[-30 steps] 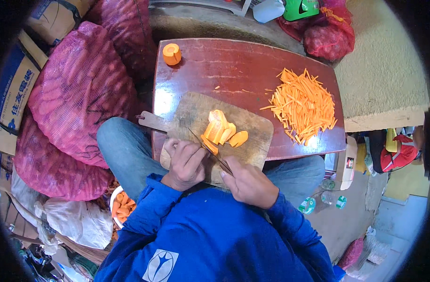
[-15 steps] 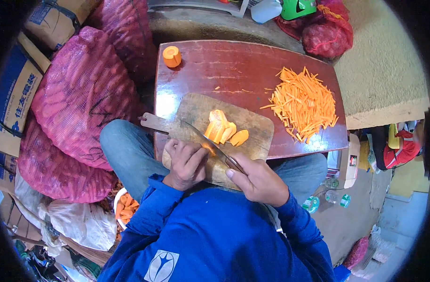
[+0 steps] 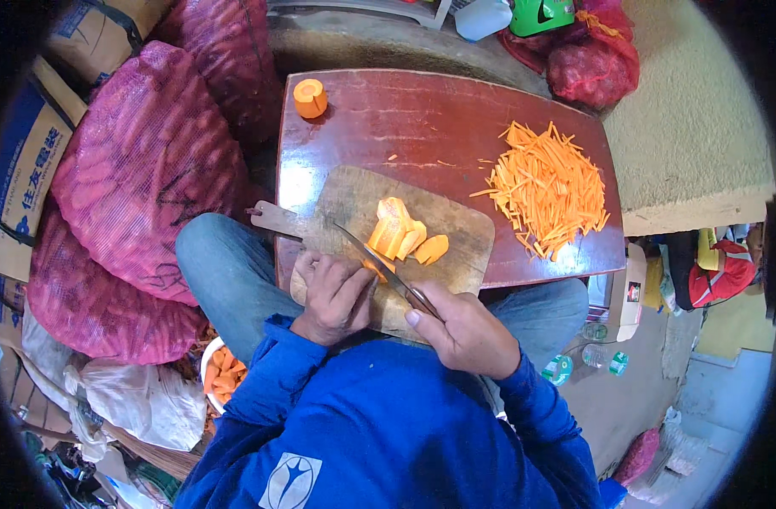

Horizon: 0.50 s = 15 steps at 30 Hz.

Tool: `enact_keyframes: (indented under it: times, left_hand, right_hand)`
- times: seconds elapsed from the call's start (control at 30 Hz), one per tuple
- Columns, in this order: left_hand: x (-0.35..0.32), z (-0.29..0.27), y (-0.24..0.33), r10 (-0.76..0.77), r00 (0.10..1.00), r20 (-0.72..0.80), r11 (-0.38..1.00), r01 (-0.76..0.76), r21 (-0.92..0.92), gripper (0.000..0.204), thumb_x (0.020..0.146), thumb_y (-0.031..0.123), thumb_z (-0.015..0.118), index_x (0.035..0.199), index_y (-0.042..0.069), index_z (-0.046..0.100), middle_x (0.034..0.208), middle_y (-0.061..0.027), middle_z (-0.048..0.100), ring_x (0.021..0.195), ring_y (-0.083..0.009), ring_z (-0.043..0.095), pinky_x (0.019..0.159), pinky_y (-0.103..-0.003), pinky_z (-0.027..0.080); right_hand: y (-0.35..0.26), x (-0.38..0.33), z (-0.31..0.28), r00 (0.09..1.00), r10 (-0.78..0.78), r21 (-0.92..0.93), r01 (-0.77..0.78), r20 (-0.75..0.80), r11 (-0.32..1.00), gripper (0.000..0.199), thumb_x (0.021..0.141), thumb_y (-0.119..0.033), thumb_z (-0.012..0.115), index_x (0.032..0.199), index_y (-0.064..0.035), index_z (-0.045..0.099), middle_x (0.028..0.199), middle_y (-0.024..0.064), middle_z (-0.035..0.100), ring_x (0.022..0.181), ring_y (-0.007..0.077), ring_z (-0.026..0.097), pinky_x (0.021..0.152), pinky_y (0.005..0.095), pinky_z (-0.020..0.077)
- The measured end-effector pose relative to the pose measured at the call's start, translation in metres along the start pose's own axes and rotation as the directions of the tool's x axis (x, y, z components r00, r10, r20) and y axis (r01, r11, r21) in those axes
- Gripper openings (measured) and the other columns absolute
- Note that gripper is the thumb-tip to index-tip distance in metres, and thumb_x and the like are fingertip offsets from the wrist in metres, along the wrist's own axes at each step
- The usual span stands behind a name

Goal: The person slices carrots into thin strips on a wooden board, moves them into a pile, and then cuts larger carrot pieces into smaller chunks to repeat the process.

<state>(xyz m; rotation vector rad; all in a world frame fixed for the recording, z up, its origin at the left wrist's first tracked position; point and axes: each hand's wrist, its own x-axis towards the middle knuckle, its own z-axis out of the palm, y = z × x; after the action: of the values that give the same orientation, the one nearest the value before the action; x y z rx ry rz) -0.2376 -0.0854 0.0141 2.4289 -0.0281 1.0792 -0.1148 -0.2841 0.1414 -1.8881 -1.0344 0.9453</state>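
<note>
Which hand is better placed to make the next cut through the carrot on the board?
Probably the right hand: it grips the knife with the blade across the carrot. The left hand rests on the cutting board, steadying the carrot.

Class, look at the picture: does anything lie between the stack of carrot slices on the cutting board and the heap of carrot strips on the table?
Nothing visible does. Between the carrot slices and the carrot strips lie only bare cutting board and table.

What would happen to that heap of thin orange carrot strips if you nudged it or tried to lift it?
The pile of carrot strips would probably scatter rather than move as one: the sticks lie loose and crisscrossed on the dark red table. Each strip looks thin, so likely light and somewhat bendy. A pinch would probably lift only a few, others slipping off.
</note>
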Motion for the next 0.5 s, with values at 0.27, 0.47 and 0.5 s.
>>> enact_keyframes:
  times: [0.27, 0.47, 0.5]
  left_hand:
    - [0.002, -0.002, 0.002, -0.003, 1.0, 0.012, 1.0, 0.003, 0.004, 0.029, 0.073, 0.0, 0.086, 0.1, 0.003, 0.075, 0.095, -0.0098, 0.069, 0.084, -0.0279, 0.067, 0.09, -0.047, 0.039]
    - [0.005, 0.0, 0.004, -0.013, 1.0, -0.012, 1.0, 0.013, 0.003, 0.029, 0.071, -0.002, 0.086, 0.097, 0.004, 0.075, 0.095, -0.0077, 0.069, 0.084, -0.0261, 0.067, 0.09, -0.046, 0.04]
    - [0.004, -0.001, 0.004, -0.02, 1.0, -0.009, 1.0, 0.02, 0.0, 0.029, 0.072, -0.001, 0.087, 0.097, 0.004, 0.075, 0.095, -0.0075, 0.069, 0.084, -0.0259, 0.067, 0.09, -0.045, 0.04]
  right_hand:
    - [0.014, -0.001, 0.008, 0.998, 0.061, -0.05, -0.06, 0.032, 0.997, 0.027, 0.109, -0.023, 0.063, 0.12, -0.0002, 0.053, 0.088, 0.0345, 0.069, 0.086, 0.0584, 0.069, 0.07, 0.0635, 0.0521]
    - [0.04, -0.003, 0.014, 0.992, 0.123, -0.086, -0.12, 0.037, 0.989, 0.027, 0.108, -0.023, 0.064, 0.117, 0.0, 0.054, 0.086, 0.0346, 0.069, 0.084, 0.0589, 0.068, 0.07, 0.0646, 0.0509]
    - [0.037, -0.002, 0.014, 0.992, 0.123, -0.085, -0.119, 0.038, 0.989, 0.027, 0.108, -0.023, 0.064, 0.117, 0.0, 0.054, 0.086, 0.0346, 0.069, 0.084, 0.0589, 0.068, 0.07, 0.0646, 0.0509]
